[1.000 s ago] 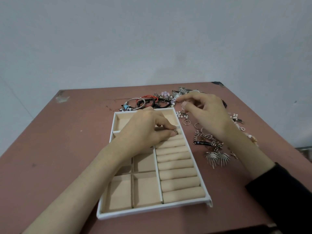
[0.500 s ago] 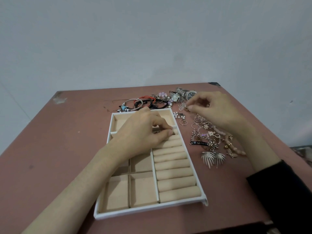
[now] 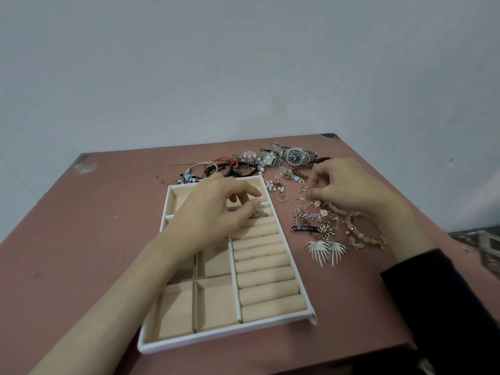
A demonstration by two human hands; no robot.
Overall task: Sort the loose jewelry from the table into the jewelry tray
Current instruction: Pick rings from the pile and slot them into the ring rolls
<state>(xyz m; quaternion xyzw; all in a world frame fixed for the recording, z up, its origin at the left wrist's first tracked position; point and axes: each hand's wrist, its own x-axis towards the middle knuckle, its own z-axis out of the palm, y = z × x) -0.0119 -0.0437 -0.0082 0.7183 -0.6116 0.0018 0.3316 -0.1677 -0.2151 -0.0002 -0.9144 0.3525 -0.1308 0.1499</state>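
The white jewelry tray (image 3: 224,337) with beige lining lies on the reddish table. My left hand (image 3: 213,212) hovers over its far end with relaxed fingers. Its thumb tip is just above a small ring (image 3: 260,213) seated in the top ring rolls. Right of the tray, my right hand (image 3: 351,190) pinches at a cluster of thin silver hoops (image 3: 302,194) with thumb and forefinger. Loose jewelry spreads around it: two watches (image 3: 296,155), cord bracelets (image 3: 224,169), pearl earrings (image 3: 273,186), silver leaf earrings (image 3: 326,250) and a pink bead bracelet (image 3: 364,238).
A black-tag chain bracelet (image 3: 305,228) lies in a tangle of chains between the hoops and the leaf earrings. A silver bangle with blue beads (image 3: 194,173) sits beyond the tray's far left corner. A grey wall rises behind the table (image 3: 81,239); the table's front edge is close.
My left hand has set the ring into the top roll and loosened its fingers. My right hand has come down from near the watches to the thin hoops.
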